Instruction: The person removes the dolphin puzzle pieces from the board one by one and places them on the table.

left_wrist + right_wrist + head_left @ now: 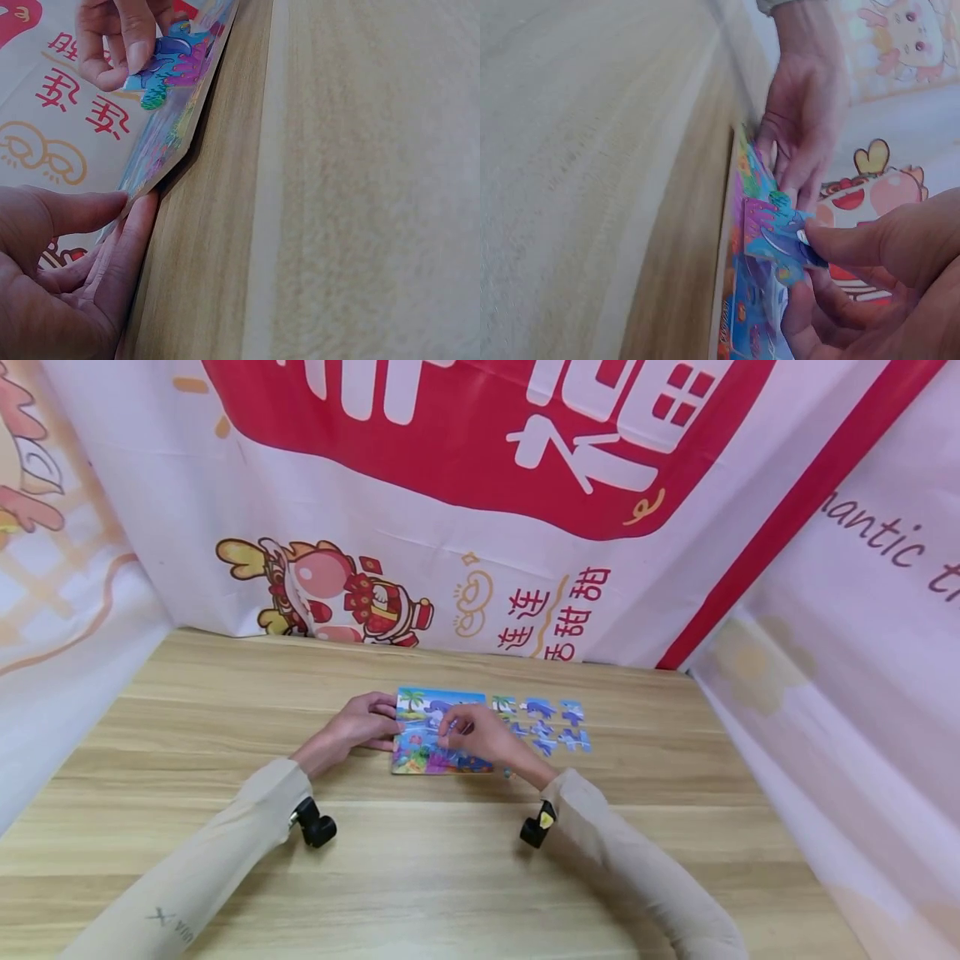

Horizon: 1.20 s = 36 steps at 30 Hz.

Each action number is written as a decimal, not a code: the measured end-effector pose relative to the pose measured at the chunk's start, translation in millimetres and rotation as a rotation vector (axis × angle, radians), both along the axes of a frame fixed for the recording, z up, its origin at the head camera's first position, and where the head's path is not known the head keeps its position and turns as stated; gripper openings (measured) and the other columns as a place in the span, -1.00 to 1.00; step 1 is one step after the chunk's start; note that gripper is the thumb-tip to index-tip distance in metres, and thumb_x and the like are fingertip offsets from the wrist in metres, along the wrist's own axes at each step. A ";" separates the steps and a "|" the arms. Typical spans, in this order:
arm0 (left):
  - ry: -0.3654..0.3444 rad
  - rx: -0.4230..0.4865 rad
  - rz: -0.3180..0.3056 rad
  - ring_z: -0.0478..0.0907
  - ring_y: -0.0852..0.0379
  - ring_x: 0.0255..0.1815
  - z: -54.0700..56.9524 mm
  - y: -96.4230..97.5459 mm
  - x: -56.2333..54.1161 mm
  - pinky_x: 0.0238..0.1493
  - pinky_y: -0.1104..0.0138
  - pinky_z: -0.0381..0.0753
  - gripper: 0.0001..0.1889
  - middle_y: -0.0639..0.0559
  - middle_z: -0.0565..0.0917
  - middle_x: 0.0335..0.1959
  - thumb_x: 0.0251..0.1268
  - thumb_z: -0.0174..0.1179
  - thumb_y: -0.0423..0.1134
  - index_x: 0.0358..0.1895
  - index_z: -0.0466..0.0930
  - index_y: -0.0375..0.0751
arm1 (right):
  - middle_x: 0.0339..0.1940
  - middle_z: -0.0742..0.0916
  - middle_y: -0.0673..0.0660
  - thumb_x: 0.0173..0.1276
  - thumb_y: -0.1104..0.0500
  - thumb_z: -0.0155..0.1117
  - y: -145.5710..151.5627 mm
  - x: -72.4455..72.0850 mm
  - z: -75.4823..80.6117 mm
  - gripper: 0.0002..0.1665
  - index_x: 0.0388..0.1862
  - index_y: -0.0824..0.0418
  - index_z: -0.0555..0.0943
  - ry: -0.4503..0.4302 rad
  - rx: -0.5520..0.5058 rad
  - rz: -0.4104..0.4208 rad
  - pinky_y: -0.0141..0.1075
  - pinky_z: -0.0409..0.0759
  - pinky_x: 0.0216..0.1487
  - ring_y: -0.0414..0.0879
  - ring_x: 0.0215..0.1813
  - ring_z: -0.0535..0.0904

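Note:
A flat puzzle board (414, 763) with a bright sea picture lies on the wooden table. At its left edge, my left hand (363, 723) grips the board; in the left wrist view the thumb (86, 211) rests over the corner and a finger lies against the side. Over the middle of the board, my right hand (482, 733) pinches a jigsaw piece (774, 234) between thumb and fingers. Blue, pink and green show on that piece, and it is held tilted above the board in the left wrist view.
Several loose jigsaw pieces (542, 727) lie in rows to the right of the board, partly behind the right wrist. A printed cloth (420, 460) hangs along the table's back edge, with more cloth at both sides. Bare wood (420, 868) lies in front.

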<state>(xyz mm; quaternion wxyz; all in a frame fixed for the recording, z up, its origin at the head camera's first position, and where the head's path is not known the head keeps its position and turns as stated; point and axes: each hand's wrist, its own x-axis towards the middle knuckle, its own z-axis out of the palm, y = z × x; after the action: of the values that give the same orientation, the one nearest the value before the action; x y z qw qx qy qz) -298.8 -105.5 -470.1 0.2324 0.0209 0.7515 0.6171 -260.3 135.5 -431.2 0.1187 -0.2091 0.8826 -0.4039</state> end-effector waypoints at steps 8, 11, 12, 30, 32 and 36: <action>-0.011 -0.004 -0.002 0.67 0.15 -0.22 3.8 -1.3 1.8 -0.17 0.35 0.85 -0.34 -0.28 0.43 0.27 0.44 0.25 -0.43 0.53 0.21 -0.43 | -0.30 0.72 0.10 0.52 0.20 0.36 24.7 -5.9 8.1 -0.91 -0.10 0.20 0.71 -0.106 0.018 -0.015 -0.13 0.71 -0.34 0.00 -0.38 0.56; -0.015 -0.003 0.007 0.67 0.14 -0.20 4.1 -1.6 1.9 -0.17 0.35 0.86 -0.33 -0.26 0.44 0.24 0.43 0.25 -0.44 0.53 0.21 -0.42 | -0.42 0.67 0.10 0.53 0.23 0.34 38.1 -8.6 10.9 -0.88 -0.06 0.26 0.70 -0.142 0.009 0.008 -0.22 0.56 -0.43 -0.03 -0.47 0.45; -0.016 -0.003 0.007 0.67 0.14 -0.20 3.8 -1.6 1.5 -0.16 0.34 0.86 -0.33 -0.26 0.44 0.24 0.43 0.24 -0.44 0.53 0.20 -0.42 | -0.45 0.66 0.12 0.53 0.24 0.33 42.7 -9.5 12.0 -0.87 -0.05 0.29 0.69 -0.153 0.000 0.021 -0.23 0.51 -0.46 -0.02 -0.50 0.42; -0.027 -0.025 -0.002 0.67 0.15 -0.20 2.0 -0.5 -0.3 -0.16 0.35 0.85 -0.31 -0.26 0.43 0.28 0.47 0.26 -0.40 0.57 0.18 -0.38 | -0.30 0.71 0.14 0.49 0.20 0.40 136.7 -18.5 11.3 -0.76 0.01 0.33 0.67 -0.149 0.113 0.093 -0.27 0.67 -0.31 -0.11 -0.34 0.51; -0.025 -0.028 -0.005 0.67 0.15 -0.19 2.1 -0.9 0.1 -0.15 0.34 0.85 -0.32 -0.26 0.43 0.29 0.47 0.25 -0.40 0.57 0.18 -0.38 | -0.29 0.70 0.15 0.47 0.20 0.42 146.4 -19.1 9.3 -0.75 0.01 0.33 0.67 -0.147 0.121 0.095 -0.30 0.66 -0.31 -0.09 -0.32 0.52; -0.025 -0.030 -0.010 0.67 0.14 -0.17 1.8 0.1 -0.4 -0.14 0.34 0.85 -0.32 -0.27 0.43 0.30 0.48 0.25 -0.39 0.57 0.18 -0.37 | -0.25 0.73 0.20 0.43 0.24 0.45 161.4 -15.6 5.9 -0.75 -0.02 0.36 0.66 -0.100 0.119 0.099 -0.36 0.63 -0.20 -0.05 -0.23 0.55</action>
<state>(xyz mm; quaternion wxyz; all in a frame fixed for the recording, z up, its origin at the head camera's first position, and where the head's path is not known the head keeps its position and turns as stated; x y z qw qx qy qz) -299.2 -105.4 -468.3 0.2452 0.0131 0.7576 0.6048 -275.9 296.9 -425.3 0.1949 -0.2248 0.8866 -0.3542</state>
